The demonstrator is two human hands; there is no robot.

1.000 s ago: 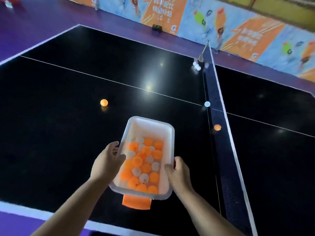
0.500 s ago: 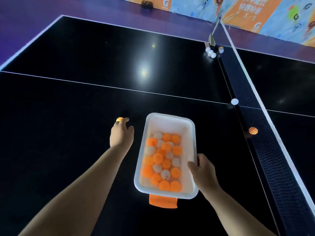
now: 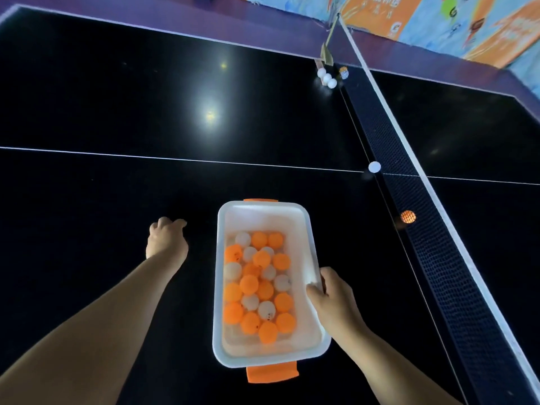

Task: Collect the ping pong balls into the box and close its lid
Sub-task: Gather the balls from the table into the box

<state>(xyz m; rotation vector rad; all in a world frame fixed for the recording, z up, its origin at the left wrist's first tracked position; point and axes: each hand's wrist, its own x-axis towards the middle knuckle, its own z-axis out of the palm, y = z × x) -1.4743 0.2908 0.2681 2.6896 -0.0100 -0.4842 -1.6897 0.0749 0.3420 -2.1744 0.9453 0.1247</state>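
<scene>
A white plastic box [image 3: 216, 287] with orange latches at both ends rests on the black table, its lid off. Several orange and white ping pong balls [image 3: 257, 285] fill its near half. My right hand [image 3: 331, 299] grips the box's right rim, thumb over the edge. Left of the box, my left hand [image 3: 167, 238] lies on the table with its fingers curled down over the spot where a loose orange ball lay; that ball is hidden under the hand. No lid is in view.
A white ball [image 3: 374, 167] lies against the net [image 3: 432, 258] on the centre line. An orange ball [image 3: 408, 216] shows through the mesh. Three white balls [image 3: 327, 78] cluster by the net post, with another ball [image 3: 343, 72] behind the net.
My left hand left the box rim, reached out to the loose orange ball and closed over it. My view shifted forward and left; my right hand stayed on the box.
</scene>
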